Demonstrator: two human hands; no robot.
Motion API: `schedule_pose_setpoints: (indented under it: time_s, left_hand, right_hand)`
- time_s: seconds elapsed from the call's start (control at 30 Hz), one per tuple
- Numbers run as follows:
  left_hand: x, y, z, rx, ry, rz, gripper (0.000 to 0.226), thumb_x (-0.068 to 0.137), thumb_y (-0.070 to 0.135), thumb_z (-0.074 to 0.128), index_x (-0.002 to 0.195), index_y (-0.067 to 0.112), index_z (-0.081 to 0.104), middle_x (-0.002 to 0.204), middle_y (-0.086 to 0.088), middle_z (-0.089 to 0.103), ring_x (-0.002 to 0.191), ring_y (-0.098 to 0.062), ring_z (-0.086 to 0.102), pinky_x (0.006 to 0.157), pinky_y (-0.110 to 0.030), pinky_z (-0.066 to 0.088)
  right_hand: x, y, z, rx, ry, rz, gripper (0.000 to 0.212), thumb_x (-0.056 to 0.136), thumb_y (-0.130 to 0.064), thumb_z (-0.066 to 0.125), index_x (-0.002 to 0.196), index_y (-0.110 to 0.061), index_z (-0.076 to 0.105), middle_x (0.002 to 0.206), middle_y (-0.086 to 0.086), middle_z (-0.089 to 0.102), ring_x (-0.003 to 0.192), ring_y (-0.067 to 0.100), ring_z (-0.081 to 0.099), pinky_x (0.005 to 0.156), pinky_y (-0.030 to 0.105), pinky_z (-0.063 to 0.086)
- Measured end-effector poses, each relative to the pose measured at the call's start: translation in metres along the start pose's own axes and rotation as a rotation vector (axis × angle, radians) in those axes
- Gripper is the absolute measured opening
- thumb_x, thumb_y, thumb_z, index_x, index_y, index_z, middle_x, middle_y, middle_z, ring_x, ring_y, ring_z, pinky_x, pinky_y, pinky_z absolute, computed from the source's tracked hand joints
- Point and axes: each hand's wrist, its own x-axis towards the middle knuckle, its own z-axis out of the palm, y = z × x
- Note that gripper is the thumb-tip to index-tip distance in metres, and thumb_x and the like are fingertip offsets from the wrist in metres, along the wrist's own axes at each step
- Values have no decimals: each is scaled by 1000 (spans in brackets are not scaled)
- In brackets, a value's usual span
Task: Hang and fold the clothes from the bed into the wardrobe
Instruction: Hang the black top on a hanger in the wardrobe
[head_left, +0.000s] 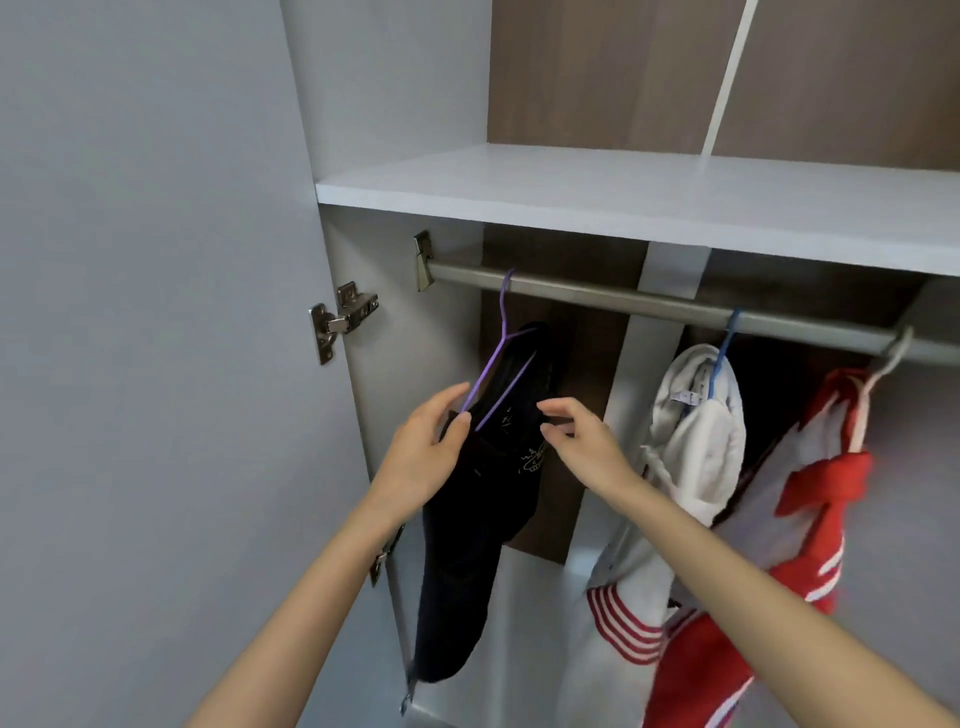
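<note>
With left hand (423, 452) grips dark garment (467, 545) at shoulder, on purple hanger (501, 358) hooked over rail (623, 299) left of white top (696, 441) and red jacket (810, 493); right hand (584, 444) curled at opposite edge, grip not determinable.

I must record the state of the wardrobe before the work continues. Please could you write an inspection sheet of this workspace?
Surface: white shelf runs above a metal rail.
Job's things: dark garment on a purple hanger, hooked on the rail's left end; white garment on a blue hanger and red and white jacket on a pale hanger hang further right.
Clutter: nothing seen.
Hands: left hand grips the dark garment's edge by the hanger; right hand's fingers curl at its other edge, pinch not certain.
Cables: nothing seen.
Surroundings: open pale door with a metal hinge on the left; brown back panel.
</note>
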Motion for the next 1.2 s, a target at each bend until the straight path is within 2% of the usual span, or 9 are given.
schedule_pose_setpoints:
  time_s: [0.1,0.2,0.4,0.5,0.67,0.83,0.93,1.07,1.2]
  left_hand:
    - [-36,9,-7,-45,-14,7,35,98,21,50,132,32,53,130,14,56,120,-2,51,102,-18,38]
    - [-80,16,-8,-32,-118,-3,38,99,23,49,137,26,50,136,8,54,123,-9,51,105,-27,39]
    - [-167,42,-7,3,-351,-13,41,100,27,46,141,30,44,140,8,50,126,-10,47,98,-21,36]
    - [-205,66,-4,18,-431,7,42,101,25,45,142,27,42,141,5,50,128,-12,46,103,-24,37]
    - [-266,103,3,17,-493,61,42,101,22,45,142,19,43,141,3,50,127,-8,46,108,-28,38]
    - [-344,123,30,30,-540,28,42,100,23,45,142,18,44,144,0,47,132,-16,44,112,-39,36]
    - [-403,131,48,-5,-592,49,38,100,19,47,138,18,48,139,-2,51,130,-17,47,111,-34,35]
    - [-472,143,62,-11,-651,42,36,99,19,48,135,19,52,128,4,57,118,-13,53,98,-19,38]
    - [-525,157,70,4,-741,83,36,99,19,48,135,22,52,131,3,57,118,-9,53,99,-22,39]
  right_hand:
    - [-57,-7,5,51,75,19,25,96,-15,56,120,-23,59,119,-6,61,95,0,57,74,4,43]
    - [-118,-16,12,101,143,79,22,95,-11,57,114,-22,60,112,-6,63,100,9,60,83,9,43]
    - [-240,-38,5,40,233,141,22,95,-12,55,113,-24,61,111,-7,63,84,4,59,69,4,43]
    - [-293,-47,-2,2,273,165,24,96,-9,55,118,-17,62,115,-5,62,96,8,60,83,10,45]
    - [-377,-56,-18,-46,327,199,23,96,-11,55,115,-20,62,113,-11,62,95,1,57,74,-2,38]
    - [-476,-55,-33,-35,349,272,23,96,-11,53,114,-21,63,116,-9,63,103,10,59,86,11,43]
    - [-544,-53,-36,-49,341,319,23,96,-9,52,114,-20,62,109,-12,62,92,4,58,76,1,38]
    - [-633,-49,-36,-61,330,412,24,97,-10,52,117,-18,62,110,-8,65,96,15,60,73,2,39]
    - [-711,-54,-38,-73,359,466,22,97,-10,52,114,-19,63,107,-7,65,95,11,61,73,3,40]
